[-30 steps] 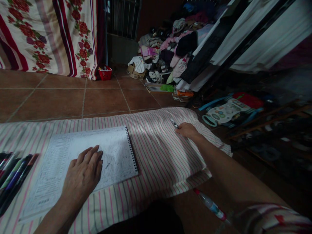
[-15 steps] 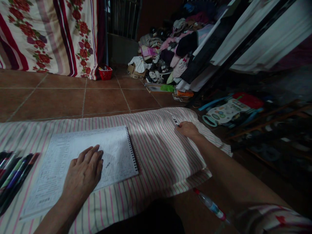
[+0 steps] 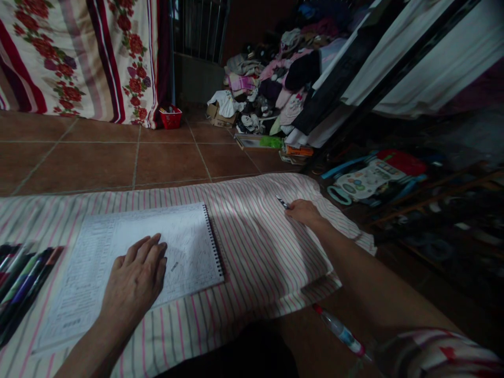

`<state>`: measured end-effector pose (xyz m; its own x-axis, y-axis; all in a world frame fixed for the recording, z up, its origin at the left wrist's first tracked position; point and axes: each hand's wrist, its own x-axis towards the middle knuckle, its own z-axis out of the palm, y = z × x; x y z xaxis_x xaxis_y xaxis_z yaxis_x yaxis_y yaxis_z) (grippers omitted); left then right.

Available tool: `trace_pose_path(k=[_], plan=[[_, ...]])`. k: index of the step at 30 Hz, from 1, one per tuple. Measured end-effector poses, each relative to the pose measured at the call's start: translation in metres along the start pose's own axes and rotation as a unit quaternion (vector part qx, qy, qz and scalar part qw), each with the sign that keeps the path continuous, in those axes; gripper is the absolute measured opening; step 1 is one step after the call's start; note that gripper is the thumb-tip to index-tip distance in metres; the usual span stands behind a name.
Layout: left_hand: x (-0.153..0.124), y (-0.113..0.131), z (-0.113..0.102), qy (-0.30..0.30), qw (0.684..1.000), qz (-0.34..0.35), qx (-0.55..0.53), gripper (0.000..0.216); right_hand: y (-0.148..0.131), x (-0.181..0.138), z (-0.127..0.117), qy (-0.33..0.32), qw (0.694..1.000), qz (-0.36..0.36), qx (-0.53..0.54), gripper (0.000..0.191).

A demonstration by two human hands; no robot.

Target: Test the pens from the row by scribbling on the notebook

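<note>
Left hand (image 3: 134, 278) flat on a spiral-bound notebook (image 3: 189, 247), fingers loosely spread, holding nothing, on a densely written page. Right hand (image 3: 307, 212) narrowly closed on a slim pen (image 3: 282, 202), resting near the far edge of a pink-striped cloth (image 3: 268, 247). Coloured markers (image 3: 23, 283) in a row just left of the notebook, and a plastic bottle (image 3: 340, 332) on the tiled floor (image 3: 169, 163) below the cloth.
</note>
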<state>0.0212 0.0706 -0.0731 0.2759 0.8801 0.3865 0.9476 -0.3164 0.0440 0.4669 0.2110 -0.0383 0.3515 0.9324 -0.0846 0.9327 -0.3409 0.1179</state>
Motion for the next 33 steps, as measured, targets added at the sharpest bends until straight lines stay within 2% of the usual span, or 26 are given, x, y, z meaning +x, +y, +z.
trace_pose_path(k=[9,18,33], plan=[[0.0,0.001,-0.002,-0.013,1.0,-0.009,-0.01,0.032,-0.003,-0.006,-0.007,-0.031,0.999,0.036,-0.002,0.033],[-0.001,0.001,-0.003,-0.016,1.0,-0.005,-0.007,0.032,-0.004,-0.01,-0.01,-0.033,0.998,0.057,0.011,0.037],[0.0,0.002,-0.007,-0.02,1.0,-0.017,-0.014,0.033,-0.01,-0.011,-0.014,-0.013,0.998,0.053,0.017,0.027]])
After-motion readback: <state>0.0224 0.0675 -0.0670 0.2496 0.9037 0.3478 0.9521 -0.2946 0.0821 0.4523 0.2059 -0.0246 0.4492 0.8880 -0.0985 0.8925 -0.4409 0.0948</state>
